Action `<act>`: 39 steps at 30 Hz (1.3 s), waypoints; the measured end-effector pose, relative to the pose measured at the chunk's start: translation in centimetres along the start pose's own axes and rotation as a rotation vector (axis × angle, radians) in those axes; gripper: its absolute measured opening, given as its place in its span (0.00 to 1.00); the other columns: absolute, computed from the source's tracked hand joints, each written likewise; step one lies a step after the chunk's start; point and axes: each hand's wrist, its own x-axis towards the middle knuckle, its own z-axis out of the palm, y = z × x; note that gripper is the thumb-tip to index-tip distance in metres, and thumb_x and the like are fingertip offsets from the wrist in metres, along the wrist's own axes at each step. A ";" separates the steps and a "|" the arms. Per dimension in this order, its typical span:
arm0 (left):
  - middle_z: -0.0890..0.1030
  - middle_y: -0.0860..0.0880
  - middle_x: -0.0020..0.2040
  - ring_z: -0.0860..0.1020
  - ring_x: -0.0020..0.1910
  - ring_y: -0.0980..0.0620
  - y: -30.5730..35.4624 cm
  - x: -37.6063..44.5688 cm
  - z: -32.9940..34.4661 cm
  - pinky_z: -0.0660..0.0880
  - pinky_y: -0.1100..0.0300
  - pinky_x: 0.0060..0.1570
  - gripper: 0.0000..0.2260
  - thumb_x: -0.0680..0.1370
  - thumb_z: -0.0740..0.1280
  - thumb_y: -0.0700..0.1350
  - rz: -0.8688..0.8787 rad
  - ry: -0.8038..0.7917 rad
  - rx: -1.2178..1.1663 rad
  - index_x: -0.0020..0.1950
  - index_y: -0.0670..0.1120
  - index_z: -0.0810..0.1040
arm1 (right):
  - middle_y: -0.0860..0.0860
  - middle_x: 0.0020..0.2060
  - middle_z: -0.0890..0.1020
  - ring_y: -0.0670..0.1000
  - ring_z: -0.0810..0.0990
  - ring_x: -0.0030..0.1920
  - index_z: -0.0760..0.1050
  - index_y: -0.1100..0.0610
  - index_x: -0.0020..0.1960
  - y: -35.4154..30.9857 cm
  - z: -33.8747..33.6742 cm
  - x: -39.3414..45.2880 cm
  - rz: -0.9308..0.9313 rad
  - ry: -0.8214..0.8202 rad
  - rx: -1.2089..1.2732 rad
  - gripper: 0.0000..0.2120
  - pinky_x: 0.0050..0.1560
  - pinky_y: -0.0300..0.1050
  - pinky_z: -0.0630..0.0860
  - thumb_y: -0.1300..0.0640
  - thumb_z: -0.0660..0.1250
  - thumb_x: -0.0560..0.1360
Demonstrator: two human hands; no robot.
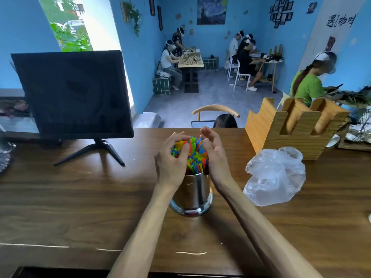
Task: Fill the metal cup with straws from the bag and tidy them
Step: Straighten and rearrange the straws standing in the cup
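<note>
Now I cup the straws (195, 155) in the cup (191, 194): left hand (172, 157) curled gripping them, right hand (213, 155) flat alongside; bag (275, 175) at three o'clock.

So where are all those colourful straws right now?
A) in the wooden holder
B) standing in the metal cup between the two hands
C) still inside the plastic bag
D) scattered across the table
B: the straws stand upright in the metal cup, with the left hand and right hand cupped around their tops; the plastic bag lies crumpled to the right of the cup.
</note>
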 end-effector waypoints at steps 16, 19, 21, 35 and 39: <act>0.77 0.52 0.71 0.74 0.70 0.58 -1.0 -0.1 0.6 0.74 0.54 0.68 0.15 0.80 0.63 0.46 -0.084 -0.001 -0.068 0.47 0.65 0.85 | 0.47 0.62 0.83 0.48 0.80 0.65 0.77 0.52 0.69 3.1 -5.3 0.4 0.084 -0.109 0.155 0.16 0.60 0.41 0.79 0.57 0.65 0.82; 0.77 0.52 0.72 0.74 0.70 0.58 -1.0 -0.1 0.6 0.75 0.57 0.67 0.15 0.81 0.63 0.46 -0.085 0.001 -0.086 0.47 0.64 0.85 | 0.44 0.61 0.83 0.46 0.81 0.64 0.77 0.50 0.69 2.5 -5.6 0.8 0.061 -0.138 0.104 0.19 0.57 0.41 0.80 0.51 0.67 0.78; 0.77 0.52 0.72 0.74 0.70 0.58 -1.1 0.0 0.6 0.75 0.56 0.68 0.18 0.82 0.64 0.42 -0.091 0.001 -0.093 0.47 0.64 0.85 | 0.42 0.59 0.84 0.45 0.82 0.62 0.77 0.50 0.68 2.1 -5.8 1.3 0.037 -0.166 0.052 0.17 0.54 0.38 0.80 0.54 0.66 0.80; 0.75 0.51 0.74 0.73 0.71 0.58 -1.0 0.6 -0.4 0.73 0.66 0.63 0.19 0.83 0.64 0.40 -0.121 -0.101 -0.123 0.48 0.64 0.85 | 0.46 0.51 0.84 0.47 0.82 0.55 0.80 0.50 0.54 0.2 -7.5 4.8 -0.072 -0.343 -0.312 0.06 0.52 0.42 0.82 0.59 0.71 0.79; 0.75 0.52 0.73 0.74 0.70 0.60 -0.8 0.6 -0.4 0.73 0.69 0.61 0.19 0.84 0.64 0.41 -0.117 -0.110 -0.119 0.49 0.66 0.85 | 0.47 0.54 0.83 0.48 0.82 0.56 0.78 0.50 0.55 0.1 -7.6 5.1 -0.078 -0.360 -0.336 0.06 0.52 0.43 0.83 0.57 0.70 0.79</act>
